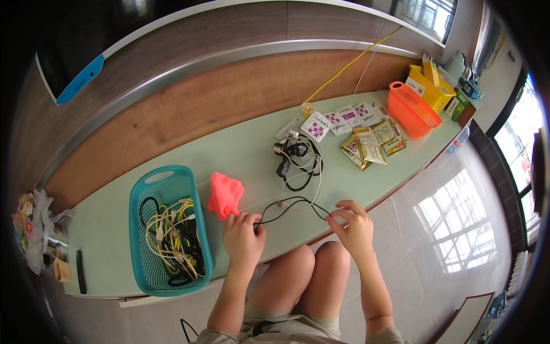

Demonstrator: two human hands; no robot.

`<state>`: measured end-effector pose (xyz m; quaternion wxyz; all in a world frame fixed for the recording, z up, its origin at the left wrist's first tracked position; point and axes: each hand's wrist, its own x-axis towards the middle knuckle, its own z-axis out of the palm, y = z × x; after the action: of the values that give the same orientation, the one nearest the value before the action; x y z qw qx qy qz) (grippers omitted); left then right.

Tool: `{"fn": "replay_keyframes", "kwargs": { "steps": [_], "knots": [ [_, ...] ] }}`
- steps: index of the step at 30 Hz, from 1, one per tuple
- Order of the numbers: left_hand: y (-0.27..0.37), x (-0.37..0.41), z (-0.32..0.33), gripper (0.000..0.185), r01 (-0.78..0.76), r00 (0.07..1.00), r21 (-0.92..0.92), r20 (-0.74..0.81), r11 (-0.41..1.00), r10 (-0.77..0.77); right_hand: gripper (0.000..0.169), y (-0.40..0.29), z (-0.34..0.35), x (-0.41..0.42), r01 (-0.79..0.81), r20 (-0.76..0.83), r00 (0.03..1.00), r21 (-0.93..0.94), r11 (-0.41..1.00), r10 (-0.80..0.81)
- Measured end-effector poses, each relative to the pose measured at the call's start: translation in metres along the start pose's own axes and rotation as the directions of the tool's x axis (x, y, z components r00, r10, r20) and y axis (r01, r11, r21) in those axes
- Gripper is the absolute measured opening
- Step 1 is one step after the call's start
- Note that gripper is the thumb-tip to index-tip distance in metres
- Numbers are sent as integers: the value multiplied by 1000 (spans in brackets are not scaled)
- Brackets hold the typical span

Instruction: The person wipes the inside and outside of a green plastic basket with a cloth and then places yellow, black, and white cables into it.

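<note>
A thin black cable (296, 199) stretches in loose loops between my hands over the near edge of the counter. My left hand (245, 234) is closed on one end of it, just below a crumpled coral-pink cloth (225, 195). Between thumb and fingertips, my right hand (351, 221) pinches the cable's other side. Beyond my hands lies a tangle of black and white cables with plugs (299, 150); a white cable loop from it passes under the black one. To the left of my left hand stands a teal plastic basket (134, 241) holding tangled yellow, white and black cables.
Gold and clear packets (371, 144) and white sachets (317, 126) lie at the counter's back right, by an orange basket (412, 112) and a filled yellow basket (432, 90). A black remote-like object (80, 271) lies far left. A wood panel (240, 92) rises behind the counter.
</note>
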<state>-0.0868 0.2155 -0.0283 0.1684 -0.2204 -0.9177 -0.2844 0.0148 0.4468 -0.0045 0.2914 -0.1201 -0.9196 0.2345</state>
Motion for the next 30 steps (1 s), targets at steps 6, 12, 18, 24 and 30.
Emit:
{"fn": "replay_keyframes", "kwargs": {
  "steps": [6,12,18,24,30],
  "knots": [
    [4,3,-7,19,5,999,-2,49,1000,-5,10,10,4,16,-66,-11,998,6,998,66],
    [2,5,-6,18,-4,1000,-7,-19,1000,4,19,0,8,30,25,-35,999,34,999,-23],
    [7,11,-6,14,-49,957,-78,-289,996,25,29,-11,24,22,163,74,984,4,987,-163],
    [10,14,-10,17,-100,916,-165,-401,981,26,22,-14,23,24,145,87,986,-45,988,-141],
    [7,14,-9,21,-71,876,-310,-475,948,-89,7,-10,7,18,134,128,983,-33,990,-129]
  ]
}}
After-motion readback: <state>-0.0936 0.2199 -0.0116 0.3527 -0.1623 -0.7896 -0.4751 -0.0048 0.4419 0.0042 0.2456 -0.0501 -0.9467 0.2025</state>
